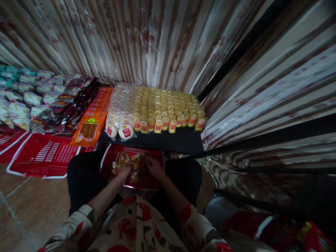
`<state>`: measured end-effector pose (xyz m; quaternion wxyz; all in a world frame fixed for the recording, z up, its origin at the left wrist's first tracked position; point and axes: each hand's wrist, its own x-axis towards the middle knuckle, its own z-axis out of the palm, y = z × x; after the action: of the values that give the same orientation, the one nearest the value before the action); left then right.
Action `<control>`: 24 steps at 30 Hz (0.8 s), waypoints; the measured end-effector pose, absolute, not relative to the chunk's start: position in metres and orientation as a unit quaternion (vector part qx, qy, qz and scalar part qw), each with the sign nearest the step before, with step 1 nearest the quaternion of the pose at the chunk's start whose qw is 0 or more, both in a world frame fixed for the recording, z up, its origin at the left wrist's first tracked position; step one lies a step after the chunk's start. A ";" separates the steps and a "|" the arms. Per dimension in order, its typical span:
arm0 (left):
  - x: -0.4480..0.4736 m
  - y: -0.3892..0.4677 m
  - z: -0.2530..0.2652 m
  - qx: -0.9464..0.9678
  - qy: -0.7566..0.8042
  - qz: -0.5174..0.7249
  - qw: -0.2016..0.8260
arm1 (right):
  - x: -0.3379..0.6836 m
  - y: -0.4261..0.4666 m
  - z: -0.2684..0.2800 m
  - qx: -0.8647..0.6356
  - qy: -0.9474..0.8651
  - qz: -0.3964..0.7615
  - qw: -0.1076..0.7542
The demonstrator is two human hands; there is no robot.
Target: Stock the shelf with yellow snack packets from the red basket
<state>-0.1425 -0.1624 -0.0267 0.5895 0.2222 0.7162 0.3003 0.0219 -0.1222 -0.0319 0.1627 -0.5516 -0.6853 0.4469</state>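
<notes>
Okay, so both hands are down in a red basket (147, 183) sitting between the person's knees; the left hand (126, 169) comes in from one side, the right hand (155, 168) from the other; each grip looks nearly closed, fingertips drawn in on a small wrapped pack (138, 162) between them, though it's too dim to read the label or see how tight the pinch is; more loose packs (122, 158) lie under and beside it in the basket.

Just beyond the basket there's a black tabletop (178, 140); yellow packs (168, 108) stand on it in tight rows, red labels facing the person at the near edge; next to those, on the left, come round white packs (126, 131), then a flat orange bag (91, 119) poking past the edge; dark packets (76, 108) and white packets (31, 98) pile up further left; another red basket (47, 154) is below them, and a striped curtain (157, 42) hangs behind everything.
</notes>
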 end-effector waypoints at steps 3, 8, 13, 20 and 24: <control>-0.161 -0.163 -0.010 0.187 0.687 0.298 0.635 | 0.025 -0.123 -0.013 -0.521 -0.714 0.427 0.192; -0.168 -0.161 0.016 0.170 0.637 0.320 0.680 | 0.023 -0.126 0.011 -0.472 -0.722 0.440 0.248; -0.154 -0.158 0.052 0.210 0.584 0.374 0.689 | 0.029 -0.128 0.025 -0.491 -0.688 0.448 0.293; -0.124 -0.143 0.086 0.378 0.567 0.355 0.640 | 0.051 -0.132 0.041 -0.527 -0.621 0.462 0.351; -0.101 -0.117 0.092 0.501 0.589 0.319 0.549 | 0.067 -0.129 0.051 -0.544 -0.612 0.430 0.382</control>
<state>-0.1009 -0.1168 0.0925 0.5488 0.5009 0.5885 0.3185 0.0673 -0.1295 0.0511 0.3822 -0.5435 -0.6116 0.4295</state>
